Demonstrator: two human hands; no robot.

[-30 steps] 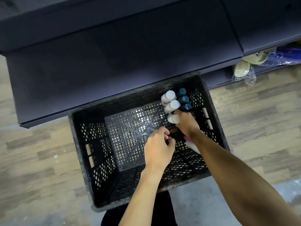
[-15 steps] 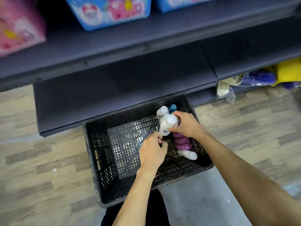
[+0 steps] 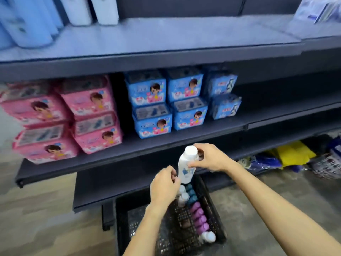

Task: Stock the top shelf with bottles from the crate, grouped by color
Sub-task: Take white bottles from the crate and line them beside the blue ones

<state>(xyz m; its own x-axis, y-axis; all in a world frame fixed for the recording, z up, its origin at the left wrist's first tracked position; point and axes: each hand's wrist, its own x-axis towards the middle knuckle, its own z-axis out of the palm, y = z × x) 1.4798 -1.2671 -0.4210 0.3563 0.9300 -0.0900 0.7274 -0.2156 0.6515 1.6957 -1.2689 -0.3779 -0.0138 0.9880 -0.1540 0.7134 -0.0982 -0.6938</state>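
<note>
Crate (image 3: 120, 228) at 6 o'clock, more bottles (image 3: 198, 217) along its right side. Left hand (image 3: 164, 187) curled against lower side of white bottle (image 3: 186, 169); whether it grips, we cannot tell. Bottle near upright above crate. Right hand (image 3: 212, 158) pinches cap and shoulder. We judge it light, stiff, smooth, likely slippery; better hold round body. Top shelf (image 3: 166, 37) at 12 o'clock.

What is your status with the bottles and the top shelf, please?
Right hand grips white plastic bottle above black plastic crate. Left hand curled at its base, grip unclear. Grey top shelf ahead, unobstructed.
</note>
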